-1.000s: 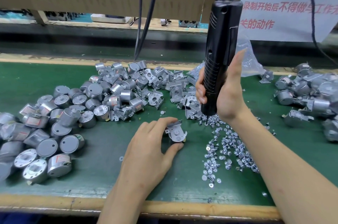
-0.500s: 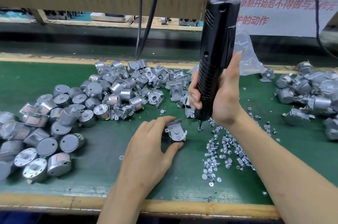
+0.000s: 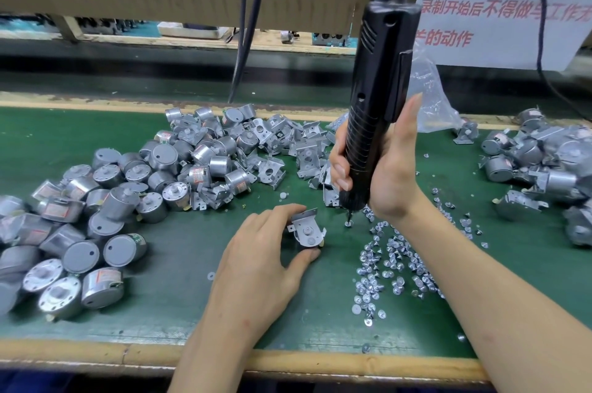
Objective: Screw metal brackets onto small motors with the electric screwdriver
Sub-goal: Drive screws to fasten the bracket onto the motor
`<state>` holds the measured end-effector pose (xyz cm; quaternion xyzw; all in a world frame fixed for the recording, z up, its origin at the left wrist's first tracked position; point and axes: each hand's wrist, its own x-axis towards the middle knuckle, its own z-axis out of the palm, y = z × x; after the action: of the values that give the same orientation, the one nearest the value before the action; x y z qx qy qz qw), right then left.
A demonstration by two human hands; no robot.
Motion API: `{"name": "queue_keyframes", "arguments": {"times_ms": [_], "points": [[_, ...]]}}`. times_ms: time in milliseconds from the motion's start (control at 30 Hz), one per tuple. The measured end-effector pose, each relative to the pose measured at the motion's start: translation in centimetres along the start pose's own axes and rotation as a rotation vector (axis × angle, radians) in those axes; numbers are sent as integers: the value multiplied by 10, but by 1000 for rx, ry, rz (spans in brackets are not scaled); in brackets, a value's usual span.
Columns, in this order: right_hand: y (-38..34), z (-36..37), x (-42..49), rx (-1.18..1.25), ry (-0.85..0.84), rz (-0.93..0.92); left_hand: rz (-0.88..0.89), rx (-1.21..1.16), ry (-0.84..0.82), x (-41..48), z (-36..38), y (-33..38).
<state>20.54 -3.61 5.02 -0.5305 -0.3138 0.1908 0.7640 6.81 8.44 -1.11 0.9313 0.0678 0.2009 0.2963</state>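
At a green-matted workbench, a person's left hand (image 3: 256, 264) curls around a small silver cylindrical motor capped with a folded grey metal bracket (image 3: 307, 230), thumb pressed at its near edge and fingers closed behind it, pinning it upright to the mat. Just to the right of that hand and slightly beyond it, the bit of a black, ribbed electric screwdriver (image 3: 378, 104) hanging from a chain touches a single silver flat-headed screw (image 3: 348, 223) at the near edge of a scatter of loose silver screws (image 3: 394, 264). The right hand (image 3: 384, 174) is wrapped firmly around the tool's lower barrel, holding its long axis nearly vertical, leaning a little to the right at the top. The bracket lies to the left of the bit, near but apart; the coming move likely carries the loaded bit leftward onto a bracket hole.
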Motion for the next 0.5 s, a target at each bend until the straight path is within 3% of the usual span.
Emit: {"name": "queue_keyframes", "arguments": {"times_ms": [500], "points": [[-11,10,-2,68,-22,27,-16,-48,-2,1,1,-1]]}}
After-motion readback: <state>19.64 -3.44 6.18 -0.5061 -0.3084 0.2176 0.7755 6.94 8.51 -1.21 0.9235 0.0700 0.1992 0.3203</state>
